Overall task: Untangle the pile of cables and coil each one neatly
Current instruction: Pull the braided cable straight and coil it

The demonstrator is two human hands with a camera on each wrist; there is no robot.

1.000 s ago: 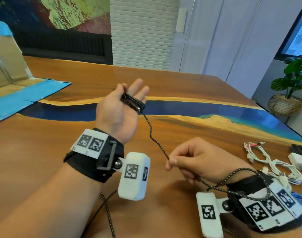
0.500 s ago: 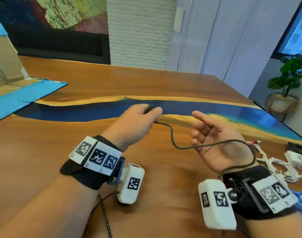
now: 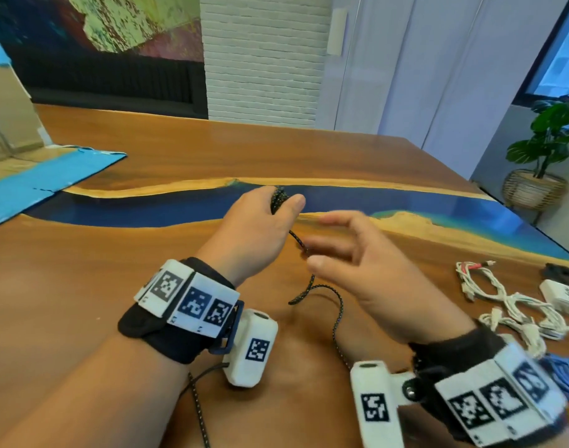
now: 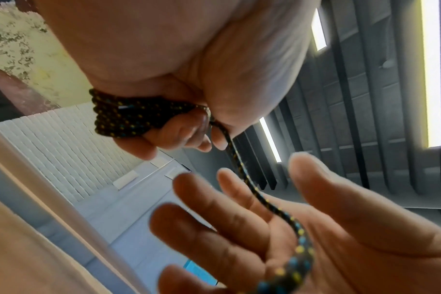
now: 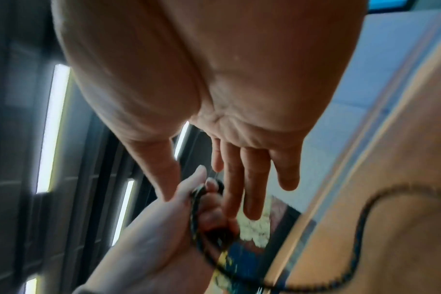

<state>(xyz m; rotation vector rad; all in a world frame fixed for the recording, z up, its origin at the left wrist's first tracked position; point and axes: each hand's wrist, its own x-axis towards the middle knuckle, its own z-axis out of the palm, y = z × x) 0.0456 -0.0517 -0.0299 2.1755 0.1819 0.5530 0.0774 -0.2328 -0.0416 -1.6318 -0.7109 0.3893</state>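
A black braided cable with yellow and blue flecks is partly wound into a small coil (image 3: pixel 278 198) around the fingers of my left hand (image 3: pixel 284 210), which grips it with the thumb on top. In the left wrist view the coil (image 4: pixel 118 117) sits on the curled fingers of the left hand (image 4: pixel 184 137). The loose strand (image 3: pixel 339 305) drops from that hand, bends on the table and runs back off the near edge. My right hand (image 3: pixel 322 240) is open just right of the left hand. There the strand (image 4: pixel 242 171) lies across the right hand's (image 4: pixel 239 208) spread fingers and palm, ungripped.
The wooden table (image 3: pixel 82 286) has a blue resin band across it. A tangle of white cables (image 3: pixel 516 305), a white adapter (image 3: pixel 561 295) and a blue cable (image 3: pixel 564 373) lie at the right. A cardboard box with blue flaps (image 3: pixel 34 176) stands far left, a potted plant (image 3: pixel 542 169) beyond the right edge.
The left hand turned from palm up to palm down, keeping the coil. The right hand let go of the pinched strand, opened and moved up close to the left hand.
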